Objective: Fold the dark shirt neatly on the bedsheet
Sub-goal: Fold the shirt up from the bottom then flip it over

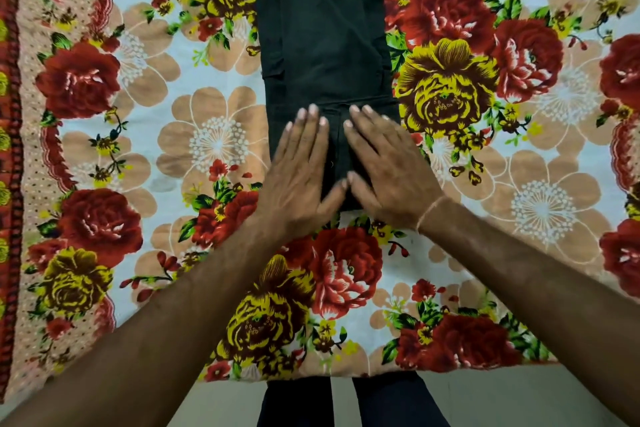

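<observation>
Dark green-black cloth, the shirt (pixel 322 45) already narrowed to a long strip, runs straight away from the person, its near end under both hands. In the head view the left hand (pixel 301 163) and right hand (pixel 388 163) lie flat, fingers straight, pressing that end onto the floral bedsheet (pixel 138 149). Neither is nearer, so the next fold likely goes lengthwise, away from the body.
</observation>
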